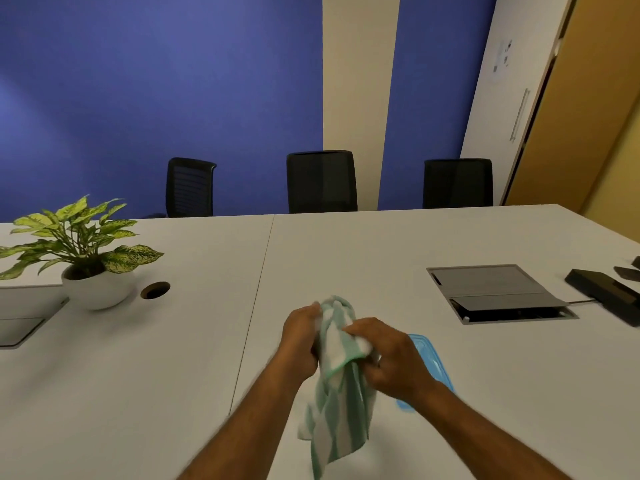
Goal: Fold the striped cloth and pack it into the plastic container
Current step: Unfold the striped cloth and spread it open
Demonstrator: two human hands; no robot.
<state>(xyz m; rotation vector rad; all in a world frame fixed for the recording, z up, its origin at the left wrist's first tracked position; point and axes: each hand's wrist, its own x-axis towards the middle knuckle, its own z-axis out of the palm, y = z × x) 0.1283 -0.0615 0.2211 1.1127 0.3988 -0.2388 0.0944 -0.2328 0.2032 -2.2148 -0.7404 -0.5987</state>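
Three black chairs (321,181) stand behind a white table (173,341) against a blue-and-cream wall (173,81).

An office meeting room: a long white conference table (346,258) with a grey flip-lid cable box (498,292) set into it, three black mesh-backed office chairs (321,181) along its far edge, and a potted plant in a white bowl (93,282) near its left edge.

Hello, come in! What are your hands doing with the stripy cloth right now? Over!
Left hand and right hand both gripping striped cloth, bunched, hanging above table. Not folded yet. Blue plastic container partly hidden behind right hand. Nothing in the way.
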